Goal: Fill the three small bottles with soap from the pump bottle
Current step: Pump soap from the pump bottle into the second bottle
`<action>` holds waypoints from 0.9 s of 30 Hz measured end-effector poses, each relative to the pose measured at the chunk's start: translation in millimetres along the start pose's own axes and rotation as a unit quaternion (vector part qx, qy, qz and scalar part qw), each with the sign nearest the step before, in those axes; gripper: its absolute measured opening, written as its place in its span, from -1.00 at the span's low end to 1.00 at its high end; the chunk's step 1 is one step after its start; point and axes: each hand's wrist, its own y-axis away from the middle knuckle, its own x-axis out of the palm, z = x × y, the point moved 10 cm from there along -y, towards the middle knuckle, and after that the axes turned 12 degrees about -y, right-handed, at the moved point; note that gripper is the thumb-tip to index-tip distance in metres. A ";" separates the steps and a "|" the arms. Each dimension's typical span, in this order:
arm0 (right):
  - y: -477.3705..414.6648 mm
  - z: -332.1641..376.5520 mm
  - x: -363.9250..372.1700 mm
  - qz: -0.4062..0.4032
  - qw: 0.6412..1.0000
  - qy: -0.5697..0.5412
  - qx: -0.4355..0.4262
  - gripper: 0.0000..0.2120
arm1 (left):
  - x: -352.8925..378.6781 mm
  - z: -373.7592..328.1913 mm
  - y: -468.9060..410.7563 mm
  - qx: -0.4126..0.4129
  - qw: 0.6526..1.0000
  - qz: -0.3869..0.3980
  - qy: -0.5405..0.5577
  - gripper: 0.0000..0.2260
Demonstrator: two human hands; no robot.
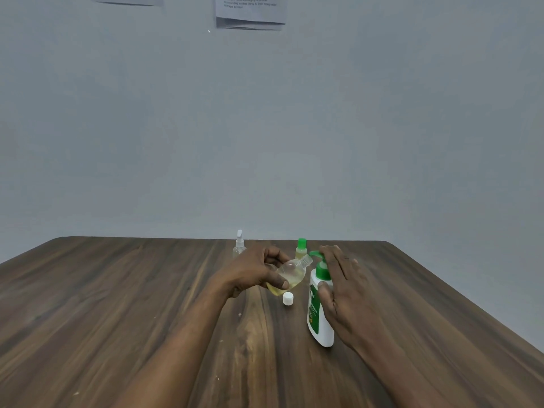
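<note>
My left hand (pixel 254 270) grips a small clear bottle (pixel 290 273) that holds some yellowish liquid. It is tilted, its open neck right at the green nozzle of the white pump bottle (pixel 319 313). My right hand (pixel 341 285) rests on the green pump head, fingers straight over the top and thumb against the bottle's shoulder. A white cap (pixel 288 298) lies on the wooden table (pixel 147 304) just below the tilted bottle. Farther back stand a clear bottle with a white spray top (pixel 239 244) and a small bottle with a green cap (pixel 301 248).
The table's far edge runs just behind the two standing bottles, against a plain grey wall. Papers (pixel 250 11) hang high on that wall. The table's right edge slants down towards the near right.
</note>
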 end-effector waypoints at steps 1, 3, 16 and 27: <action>0.1 0.3 0.3 0.002 1.000 0.001 -0.001 -0.43 | -0.1 -0.2 0.1 0.001 1.000 0.000 -0.001 -0.63; 0.5 2.4 1.0 0.006 1.000 0.003 -0.007 -0.45 | -0.5 -0.5 0.2 0.001 1.000 -0.001 -0.002 -0.63; 1.2 4.0 -1.6 0.000 1.000 -0.001 -0.003 -0.42 | -2.3 0.6 1.0 -0.008 1.000 -0.007 0.000 -0.59; -0.6 7.3 0.4 0.009 1.000 0.006 -0.017 -0.49 | -1.9 1.3 1.5 -0.014 1.000 -0.006 0.007 -0.59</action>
